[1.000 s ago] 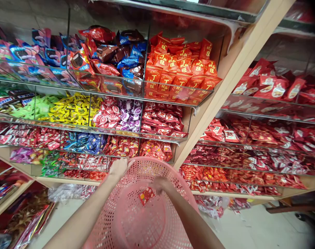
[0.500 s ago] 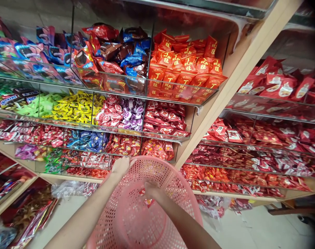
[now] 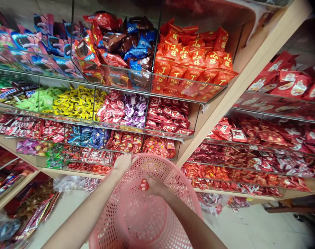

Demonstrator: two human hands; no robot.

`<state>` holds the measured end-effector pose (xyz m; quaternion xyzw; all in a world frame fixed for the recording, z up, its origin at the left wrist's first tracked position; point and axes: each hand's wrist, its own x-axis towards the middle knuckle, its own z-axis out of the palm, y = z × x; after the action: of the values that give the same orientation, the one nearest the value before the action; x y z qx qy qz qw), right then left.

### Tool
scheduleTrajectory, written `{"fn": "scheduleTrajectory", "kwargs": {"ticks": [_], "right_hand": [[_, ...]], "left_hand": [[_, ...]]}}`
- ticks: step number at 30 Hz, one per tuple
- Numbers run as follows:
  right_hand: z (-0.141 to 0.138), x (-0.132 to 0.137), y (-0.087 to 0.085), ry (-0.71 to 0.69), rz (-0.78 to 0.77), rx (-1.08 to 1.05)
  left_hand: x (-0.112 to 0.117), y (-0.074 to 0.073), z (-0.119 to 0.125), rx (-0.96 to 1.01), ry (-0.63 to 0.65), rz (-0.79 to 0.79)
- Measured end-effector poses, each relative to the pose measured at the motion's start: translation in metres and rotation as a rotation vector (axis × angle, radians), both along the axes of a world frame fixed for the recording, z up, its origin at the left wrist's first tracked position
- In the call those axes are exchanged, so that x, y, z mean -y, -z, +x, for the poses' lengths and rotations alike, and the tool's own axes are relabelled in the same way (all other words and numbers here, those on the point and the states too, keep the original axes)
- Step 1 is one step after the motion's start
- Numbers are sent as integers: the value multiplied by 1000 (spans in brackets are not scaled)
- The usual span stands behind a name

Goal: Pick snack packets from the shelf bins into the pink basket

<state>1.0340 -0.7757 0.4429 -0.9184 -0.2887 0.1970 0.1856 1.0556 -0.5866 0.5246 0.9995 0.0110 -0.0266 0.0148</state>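
A large pink perforated plastic basket (image 3: 182, 193) is tilted with its open mouth toward me, below the candy shelves. My left hand (image 3: 122, 165) is closed over the basket's far-left rim. Inside the basket's mouth, my right hand (image 3: 154, 185) is closed on a small red-wrapped candy (image 3: 144, 184) with pale spots; the fingers partly hide it. Just beyond the rim lies a bin of red and orange wrapped candies (image 3: 160, 147).
Clear-fronted bins hold yellow candies (image 3: 77, 103), purple-and-white candies (image 3: 135, 110) and large red packets (image 3: 191, 69). A slanting wooden divider (image 3: 245, 83) separates the shelf units. Plastic bags (image 3: 69, 183) lie on the tiled floor at the shelf base.
My right hand has turned slightly and stays inside the basket, with the red candy now showing clearly at its fingertips. The left hand still grips the rim. The view has shifted slightly.
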Motion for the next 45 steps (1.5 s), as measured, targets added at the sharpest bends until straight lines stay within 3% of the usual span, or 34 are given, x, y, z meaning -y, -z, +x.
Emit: {"fn": "scheduleTrajectory", "kwargs": {"ticks": [9, 13, 15, 18, 21, 24, 28, 32, 37, 41, 45], "right_hand": [[15, 9, 12, -45, 72, 162], [21, 6, 2, 7, 199, 207], [30, 1, -14, 111, 331, 271], [54, -7, -43, 376, 481, 368], [86, -13, -66, 656, 425, 312], [114, -18, -72, 782, 321, 179], [131, -22, -67, 764, 310, 133], [130, -26, -69, 701, 360, 136], [110, -16, -83, 652, 454, 175], [85, 6, -91, 518, 641, 234], [63, 28, -89, 446, 644, 82]], "left_hand": [[-1, 3, 2, 5, 5, -5], [1, 2, 2, 6, -11, -21], [2, 2, 3, 8, -31, -20], [4, 3, 3, 19, -49, -22], [4, 6, 3, 34, -59, -19], [3, 8, 3, 35, -68, -27], [3, 10, 4, 38, -73, -29], [2, 9, 4, 76, -53, -19], [1, 5, 2, 58, -72, -2], [0, 3, 0, 56, -70, -9], [0, 3, -1, 56, -53, -12]]}}
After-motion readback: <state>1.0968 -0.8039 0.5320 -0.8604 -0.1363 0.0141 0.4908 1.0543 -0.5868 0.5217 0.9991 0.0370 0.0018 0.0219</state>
